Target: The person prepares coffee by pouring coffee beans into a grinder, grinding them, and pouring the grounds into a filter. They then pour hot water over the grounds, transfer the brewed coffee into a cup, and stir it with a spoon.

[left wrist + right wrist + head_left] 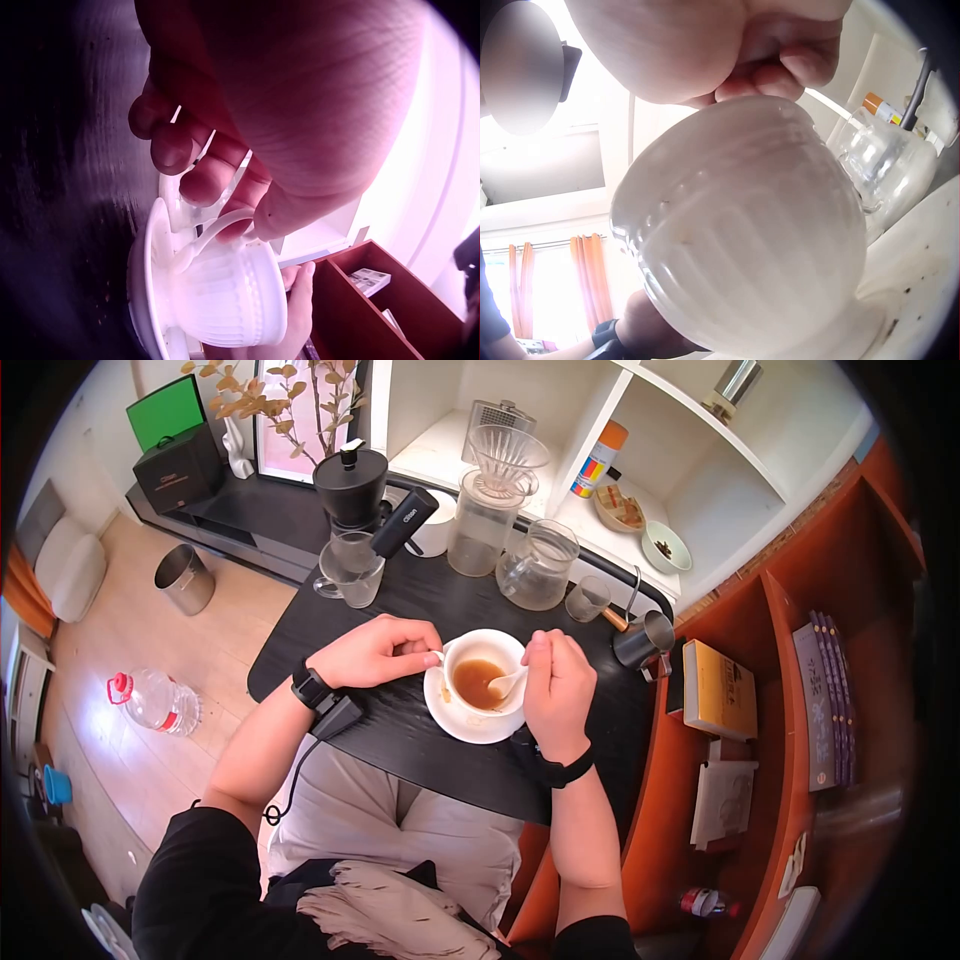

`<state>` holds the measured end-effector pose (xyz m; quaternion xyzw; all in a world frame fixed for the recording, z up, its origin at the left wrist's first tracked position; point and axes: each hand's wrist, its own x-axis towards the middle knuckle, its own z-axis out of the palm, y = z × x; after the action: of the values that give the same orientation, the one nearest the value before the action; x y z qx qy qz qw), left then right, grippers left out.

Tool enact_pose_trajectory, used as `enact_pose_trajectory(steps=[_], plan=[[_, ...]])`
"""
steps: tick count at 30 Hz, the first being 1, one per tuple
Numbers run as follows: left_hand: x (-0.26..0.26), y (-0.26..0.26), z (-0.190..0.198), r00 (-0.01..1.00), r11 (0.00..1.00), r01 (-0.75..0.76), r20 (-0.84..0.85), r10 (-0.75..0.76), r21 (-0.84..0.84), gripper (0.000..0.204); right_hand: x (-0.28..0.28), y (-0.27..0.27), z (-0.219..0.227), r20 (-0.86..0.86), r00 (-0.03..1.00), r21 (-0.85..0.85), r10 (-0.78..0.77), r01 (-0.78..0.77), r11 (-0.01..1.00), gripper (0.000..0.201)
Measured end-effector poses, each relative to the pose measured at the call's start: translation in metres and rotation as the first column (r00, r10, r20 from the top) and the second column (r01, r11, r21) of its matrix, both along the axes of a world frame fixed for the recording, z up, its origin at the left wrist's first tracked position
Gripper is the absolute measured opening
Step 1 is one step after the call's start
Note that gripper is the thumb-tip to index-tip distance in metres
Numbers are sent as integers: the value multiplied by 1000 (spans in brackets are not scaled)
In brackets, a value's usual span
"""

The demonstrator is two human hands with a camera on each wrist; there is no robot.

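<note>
A white fluted teacup (225,296) with brown liquid (472,685) in it stands on a white saucer (462,726) near the front of the black table. My left hand (372,652) pinches the cup's handle (217,229) between thumb and forefinger, with the other fingers loosely bent beside it. Over the cup's right rim, my right hand (560,685) grips a white spoon (508,682), whose bowl dips into the liquid. The spoon's handle is mostly hidden inside the fingers. Small dark specks dot the saucer in the right wrist view.
Behind the cup stand a glass pitcher (350,568), a black coffee grinder (350,485), a glass carafe (540,568), a small glass (588,600) and a metal milk jug (645,640). A brown bookshelf (745,630) borders the table's right side. A large water bottle (160,703) sits on the floor.
</note>
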<state>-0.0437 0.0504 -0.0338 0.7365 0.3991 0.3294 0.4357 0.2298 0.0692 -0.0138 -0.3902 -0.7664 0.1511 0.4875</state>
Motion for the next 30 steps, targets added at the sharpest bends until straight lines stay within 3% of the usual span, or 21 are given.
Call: enact_pose_trajectory(steps=[3, 7, 13, 17, 20, 22, 25, 27, 30], plan=[[1, 0, -1, 1000, 1000, 5, 11, -5, 0, 15, -1, 0, 2, 5, 997, 49, -72, 72, 996, 27], [1, 1, 1, 1000, 1000, 5, -6, -5, -6, 16, -1, -3, 2, -48, 993, -61, 104, -106, 992, 25], [1, 0, 0, 1000, 1000, 5, 4, -4, -8, 16, 1, 3, -3, -19, 996, 63, -92, 93, 994, 22], [1, 0, 0, 1000, 1000, 0, -5, 0, 1, 16, -2, -2, 4, -44, 998, -71, 52, -55, 996, 27], [1, 0, 1, 1000, 1000, 1, -3, -1, -9, 16, 2, 1, -1, -11, 998, -2, 63, -63, 998, 27], [0, 1, -1, 1000, 1000, 2, -1, -2, 5, 16, 5, 4, -2, 26, 995, 112, -97, 94, 989, 24], [1, 0, 2, 1000, 1000, 0, -10, 0, -10, 16, 0, 3, 0, -30, 996, 122, -79, 82, 989, 20], [2, 1, 0, 1000, 1000, -2, -7, 2, -4, 16, 2, 1, 1, -13, 1000, 88, -19, 20, 996, 16], [0, 1, -1, 1000, 1000, -2, -4, 2, -1, 16, 1, -2, 4, -11, 980, 25, 196, -196, 980, 17]])
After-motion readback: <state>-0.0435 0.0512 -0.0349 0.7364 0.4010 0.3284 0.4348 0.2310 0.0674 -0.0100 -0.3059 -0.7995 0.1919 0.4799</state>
